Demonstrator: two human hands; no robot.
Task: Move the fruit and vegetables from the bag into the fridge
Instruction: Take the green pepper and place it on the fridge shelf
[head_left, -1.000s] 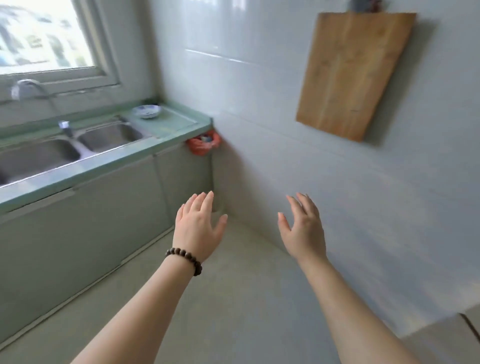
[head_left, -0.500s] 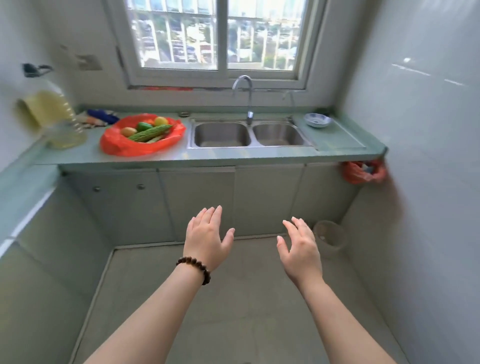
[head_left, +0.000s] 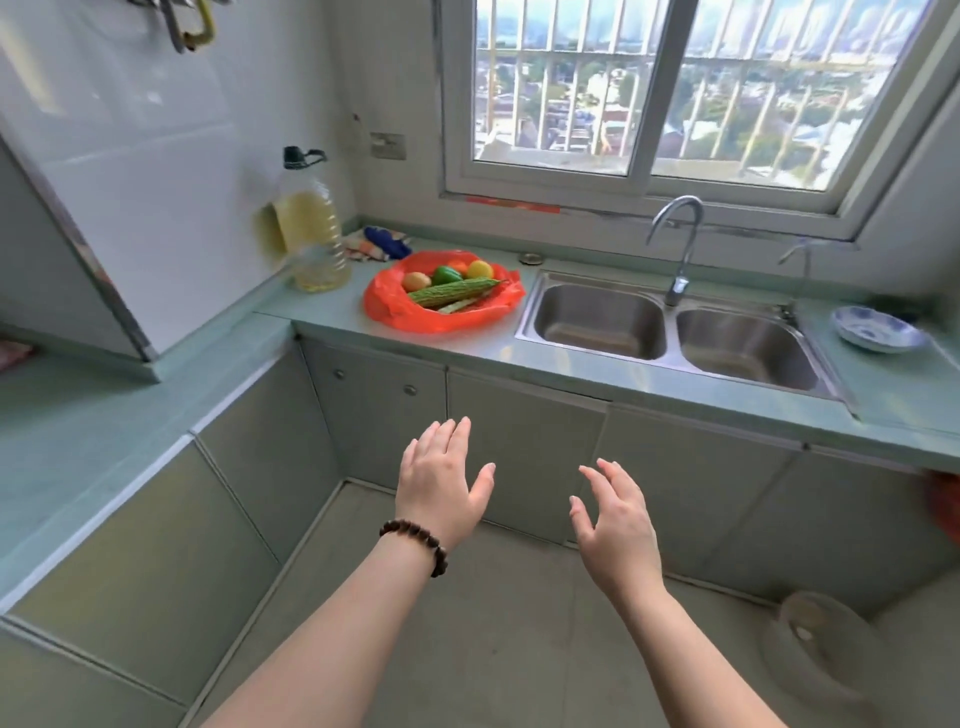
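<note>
Bright daylight from window (head_left: 691, 93); wide-angle bending at edges; oil bottle (head_left: 311, 228) motion-blurred

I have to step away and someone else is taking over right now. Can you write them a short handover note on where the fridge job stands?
Hands: left hand and right hand are both open and empty, held out in front over the floor, short of the counter.
Things: the red bag lies open on the green counter, left of the double sink. In it: a bitter gourd, a green pepper, a yellow fruit and a brownish round one, with more partly hidden.
Done: nothing visibly moved yet.
Left: carry every item to the fridge, which is not in view.
</note>
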